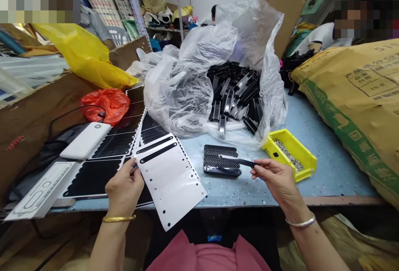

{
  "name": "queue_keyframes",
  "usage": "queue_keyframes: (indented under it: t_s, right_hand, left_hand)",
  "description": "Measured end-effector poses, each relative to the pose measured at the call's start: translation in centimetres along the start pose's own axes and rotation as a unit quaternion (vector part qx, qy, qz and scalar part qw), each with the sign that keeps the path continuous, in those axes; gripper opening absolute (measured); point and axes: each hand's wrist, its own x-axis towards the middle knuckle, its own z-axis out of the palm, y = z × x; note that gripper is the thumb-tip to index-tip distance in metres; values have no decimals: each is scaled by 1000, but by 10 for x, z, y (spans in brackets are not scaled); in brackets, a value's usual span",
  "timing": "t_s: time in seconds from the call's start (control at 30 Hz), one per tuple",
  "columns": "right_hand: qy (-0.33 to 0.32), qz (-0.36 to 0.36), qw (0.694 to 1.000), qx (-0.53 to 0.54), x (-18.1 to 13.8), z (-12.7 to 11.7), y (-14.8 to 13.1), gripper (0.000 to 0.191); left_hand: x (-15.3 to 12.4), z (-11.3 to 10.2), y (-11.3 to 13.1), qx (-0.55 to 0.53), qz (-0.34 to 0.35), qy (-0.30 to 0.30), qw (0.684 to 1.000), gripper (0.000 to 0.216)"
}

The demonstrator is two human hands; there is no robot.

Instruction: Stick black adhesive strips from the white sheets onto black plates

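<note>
My right hand (276, 177) pinches a thin black strip (238, 161) and holds it over a short row of black perforated plastic parts (220, 161) on the blue table. My left hand (124, 188) rests closed on the left edge of a white backing sheet (171, 175) that still carries two black strips near its top. Under and left of that sheet lie several sheets of black stickers (115, 144). Beyond the row, a clear plastic bag (193, 75) lies open with a heap of black plastic parts (237, 94) inside.
A yellow bin (307, 158) with small metal pieces sits right of my right hand. A big tan sack (358, 96) fills the right side. A white power bank (85, 140), a red bag (106, 102) and a yellow bag (84, 55) lie at left. A person sits at back right.
</note>
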Motion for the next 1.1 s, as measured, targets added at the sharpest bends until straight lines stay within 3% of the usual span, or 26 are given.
queue_keyframes:
  t_s: [0.1,0.17,0.2,0.27,0.33,0.37,0.47,0.53,0.9,1.1]
  right_hand:
    - [0,23,999,42,5,-2,7,26]
    - [3,38,998,57,9,-1,12,25]
    - [4,46,997,59,10,1,13,25]
    - [0,59,996,60,13,4,15,25]
    - [-8,62,996,55,16,7,16,26]
    - [-9,59,997,50,18,8,17,26]
    - [3,39,999,28,22,10,22,26]
    - [15,31,999,18,22,11,27,26]
    - [-1,46,999,-12,3,19,36,20]
    - [12,56,998,-27,12,23,29,23]
  left_hand:
    - [-16,-5,28,96,77,63,990,35]
    - [-31,-4,49,54,141,75,986,32]
    - [-40,0,60,10,170,58,984,29]
    - [-54,17,77,-90,206,-50,973,18]
    - [-62,43,88,-135,182,-182,957,12]
    - [-64,56,90,-146,164,-212,952,12]
    - [-63,89,90,-161,130,-252,945,12]
    - [-62,98,88,-165,127,-267,941,12]
    - [-65,87,84,-199,97,-329,918,15]
    - [-53,101,83,-261,37,-324,909,17]
